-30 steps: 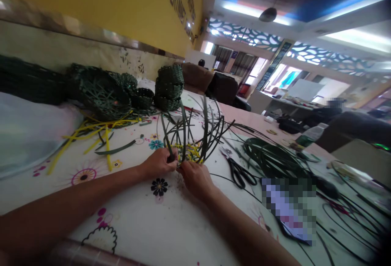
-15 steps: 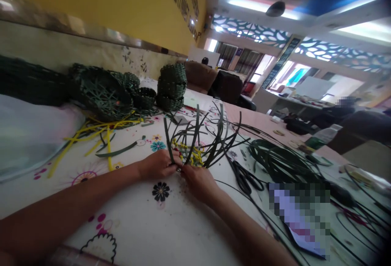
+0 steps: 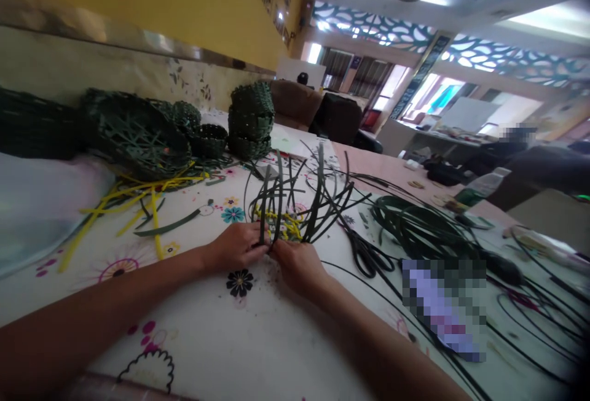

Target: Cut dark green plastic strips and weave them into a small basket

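On the flowered tablecloth (image 3: 198, 327) lies a half-woven basket (image 3: 288, 224) of yellow and dark green strips, its loose green ends standing up and fanning out. My left hand (image 3: 235, 246) has its fingers closed on the basket's near left edge. Close beside it, my right hand (image 3: 297, 266) pinches the same near edge. The fingertips of both hands almost meet, and the exact strips between them are hidden. Black-handled scissors (image 3: 366, 253) rest just right of my right hand.
Finished dark green baskets (image 3: 251, 120) stand along the wall at the back left. Yellow strips (image 3: 159, 192) lie in front of them, near a pale plastic bag (image 3: 46, 210). A coil of green strip (image 3: 410, 226) and a bottle (image 3: 483, 186) are on the right. Someone sits farther back.
The view has shifted slightly, so the surroundings appear a little farther left and higher. Both hands stay closed on the basket edge, while the upright strips have swayed a little.
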Tool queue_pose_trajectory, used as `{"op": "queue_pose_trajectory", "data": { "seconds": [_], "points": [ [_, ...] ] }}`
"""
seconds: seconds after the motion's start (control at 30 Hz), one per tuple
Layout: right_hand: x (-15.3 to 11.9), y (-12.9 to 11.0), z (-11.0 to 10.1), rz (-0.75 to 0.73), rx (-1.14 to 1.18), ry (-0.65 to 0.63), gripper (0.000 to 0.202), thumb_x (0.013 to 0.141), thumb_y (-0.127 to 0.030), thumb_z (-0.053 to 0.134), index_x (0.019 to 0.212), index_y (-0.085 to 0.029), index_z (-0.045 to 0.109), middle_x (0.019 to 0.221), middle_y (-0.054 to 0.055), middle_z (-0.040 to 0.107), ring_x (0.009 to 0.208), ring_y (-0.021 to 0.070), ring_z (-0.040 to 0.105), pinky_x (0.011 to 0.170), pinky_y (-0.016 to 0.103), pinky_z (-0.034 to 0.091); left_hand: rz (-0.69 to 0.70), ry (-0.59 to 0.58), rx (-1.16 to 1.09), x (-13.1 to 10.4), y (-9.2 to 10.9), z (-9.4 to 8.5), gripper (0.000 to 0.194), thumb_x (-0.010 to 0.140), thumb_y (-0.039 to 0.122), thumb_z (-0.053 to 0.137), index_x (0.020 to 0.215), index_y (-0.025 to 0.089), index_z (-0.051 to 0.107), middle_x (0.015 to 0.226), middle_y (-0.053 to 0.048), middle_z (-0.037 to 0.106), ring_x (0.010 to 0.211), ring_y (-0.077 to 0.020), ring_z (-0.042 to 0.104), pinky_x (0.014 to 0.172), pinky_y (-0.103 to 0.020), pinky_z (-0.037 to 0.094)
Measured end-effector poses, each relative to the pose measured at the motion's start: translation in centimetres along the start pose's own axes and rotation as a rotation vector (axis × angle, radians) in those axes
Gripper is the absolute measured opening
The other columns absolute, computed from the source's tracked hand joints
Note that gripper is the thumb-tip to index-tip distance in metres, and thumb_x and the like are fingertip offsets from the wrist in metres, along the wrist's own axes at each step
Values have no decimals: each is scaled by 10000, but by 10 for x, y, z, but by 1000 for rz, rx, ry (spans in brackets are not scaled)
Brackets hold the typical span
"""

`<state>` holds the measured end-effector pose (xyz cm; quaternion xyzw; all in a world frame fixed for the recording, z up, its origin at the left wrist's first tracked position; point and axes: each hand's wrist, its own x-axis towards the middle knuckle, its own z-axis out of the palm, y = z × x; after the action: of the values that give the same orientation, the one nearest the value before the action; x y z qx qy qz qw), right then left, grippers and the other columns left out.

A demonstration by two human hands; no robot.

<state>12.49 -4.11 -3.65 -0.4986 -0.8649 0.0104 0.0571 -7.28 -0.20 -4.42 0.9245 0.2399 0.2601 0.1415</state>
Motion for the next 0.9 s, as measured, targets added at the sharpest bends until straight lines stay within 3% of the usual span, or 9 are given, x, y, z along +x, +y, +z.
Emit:
{"op": "queue_pose_trajectory", "data": {
  "seconds": [0.1, 0.27, 0.43, 0.53, 0.6, 0.67, 0.77, 0.83, 0.9],
  "points": [
    [1, 6, -2, -33, 76, -38, 143, 984, -181, 525, 918, -173, 652, 906, 71, 757, 807, 183, 706, 625, 249, 368, 16, 25, -70, 0, -3, 0, 272, 977, 283, 467, 919, 169, 707, 1007, -94, 702, 989, -204, 665, 889, -320, 534],
    [3, 15, 9, -64, 190, 96, 150, 997, -189, 528, 884, -165, 624, 898, 65, 732, 853, 172, 692, 709, 229, 432, -28, 45, -151, 3, -5, 0, 213, 961, 326, 551, 987, 202, 722, 1086, -70, 703, 1038, -190, 661, 912, -287, 510],
    [3, 17, 16, -168, 315, 445, 121, 994, -173, 482, 949, -172, 595, 873, 62, 686, 792, 160, 651, 694, 237, 480, -122, 110, -165, 6, -8, 1, 238, 971, 316, 517, 910, 196, 713, 1010, -62, 703, 979, -196, 656, 869, -310, 506],
    [-3, 13, 9, -192, 294, 693, 151, 997, -176, 458, 906, -179, 579, 915, 89, 666, 805, 167, 631, 698, 261, 505, -176, 153, -105, 5, -9, 2, 241, 960, 315, 516, 867, 180, 693, 932, -62, 687, 906, -198, 645, 805, -313, 499],
    [-8, 9, 4, -232, 269, 786, 142, 988, -178, 488, 877, -188, 576, 929, 94, 669, 858, 180, 625, 749, 290, 524, -208, 197, -46, 4, -9, 1, 255, 958, 320, 507, 820, 171, 662, 884, -61, 659, 853, -192, 623, 762, -309, 490],
    [-12, 7, 0, -316, 236, 804, 133, 972, -180, 526, 852, -195, 581, 893, 84, 678, 899, 197, 622, 809, 334, 531, -231, 251, 12, 2, -9, 0, 276, 957, 325, 495, 771, 166, 622, 832, -56, 618, 793, -183, 592, 718, -306, 474],
    [-13, 6, 4, -411, 160, 689, 183, 972, -216, 545, 796, -195, 589, 821, 71, 685, 825, 195, 633, 794, 347, 531, -240, 296, 48, 1, -10, -3, 284, 960, 326, 484, 757, 162, 598, 813, -51, 584, 776, -179, 569, 708, -312, 459],
    [-10, 6, 10, -371, 175, 604, 210, 989, -232, 521, 801, -185, 603, 902, 93, 712, 797, 181, 654, 751, 314, 541, -243, 302, 51, 0, -10, -6, 293, 962, 329, 480, 753, 162, 598, 805, -49, 575, 776, -180, 566, 707, -316, 456],
    [-6, 7, 16, -277, 267, 569, 198, 1001, -213, 479, 870, -178, 623, 1071, 130, 716, 917, 186, 689, 797, 297, 559, -245, 319, 60, 0, -9, -7, 298, 964, 331, 477, 754, 162, 605, 797, -49, 573, 770, -181, 565, 704, -318, 459]
  ]
}}
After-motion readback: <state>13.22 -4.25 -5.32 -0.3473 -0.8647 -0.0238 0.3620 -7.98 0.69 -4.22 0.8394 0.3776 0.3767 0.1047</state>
